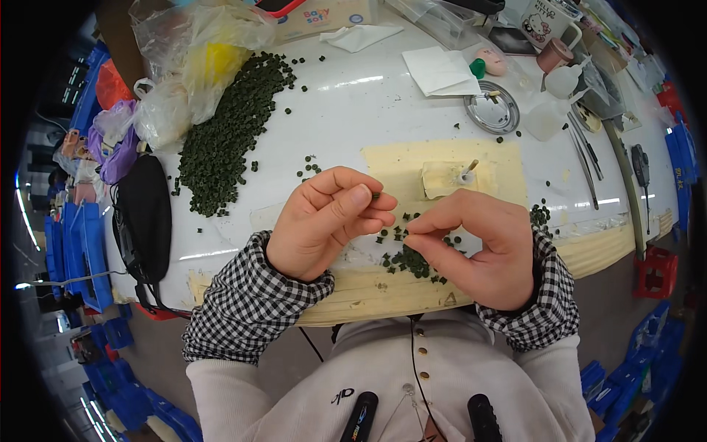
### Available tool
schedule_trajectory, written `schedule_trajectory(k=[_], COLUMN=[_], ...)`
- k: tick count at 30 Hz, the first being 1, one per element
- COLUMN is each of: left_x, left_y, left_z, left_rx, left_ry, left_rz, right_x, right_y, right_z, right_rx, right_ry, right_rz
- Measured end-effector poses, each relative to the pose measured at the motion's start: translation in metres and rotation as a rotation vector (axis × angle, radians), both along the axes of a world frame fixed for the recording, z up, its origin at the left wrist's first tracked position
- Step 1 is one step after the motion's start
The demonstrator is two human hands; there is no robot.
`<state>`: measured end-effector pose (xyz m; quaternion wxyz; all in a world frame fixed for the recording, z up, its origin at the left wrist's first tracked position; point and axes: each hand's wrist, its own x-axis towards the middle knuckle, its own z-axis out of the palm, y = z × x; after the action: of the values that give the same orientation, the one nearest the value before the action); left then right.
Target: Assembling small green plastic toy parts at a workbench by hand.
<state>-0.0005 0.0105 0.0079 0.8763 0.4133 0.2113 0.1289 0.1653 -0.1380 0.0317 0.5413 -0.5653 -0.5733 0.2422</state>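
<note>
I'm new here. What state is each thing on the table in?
Left hand: pinching a small dark part.
Right hand: thumb and forefinger close together; grip unclear.
Large dark-green heap: loose, spread out.
Smaller dark-green heap: loose, beside the right hand.
Black pouch: lying down; closure unclear.
Round metal dish: uncovered.

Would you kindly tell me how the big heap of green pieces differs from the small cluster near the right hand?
The heap is far larger than the cluster. The heap lies to the left, beside plastic bags; the cluster lies by the near table edge. Both consist of small dark green pieces.
</note>
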Motion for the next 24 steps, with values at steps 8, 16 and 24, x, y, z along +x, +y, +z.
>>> schedule_trajectory(k=[8, 16, 24], left_x=[-0.002, -0.001, -0.001], left_y=[0.001, -0.004, -0.009], left_z=[-0.015, -0.01, -0.002], left_rx=[0.105, 0.161, 0.316], left_ry=[-0.197, -0.127, -0.085], left_rz=[-0.03, -0.018, 0.024], right_x=[0.0, -0.002, -0.005], right_y=[0.001, 0.002, 0.004], right_z=[-0.004, -0.009, -0.011], right_rx=[-0.033, 0.035, 0.042], right_ry=[0.057, 0.045, -0.013], right_rz=[0.019, -0.034, -0.086])
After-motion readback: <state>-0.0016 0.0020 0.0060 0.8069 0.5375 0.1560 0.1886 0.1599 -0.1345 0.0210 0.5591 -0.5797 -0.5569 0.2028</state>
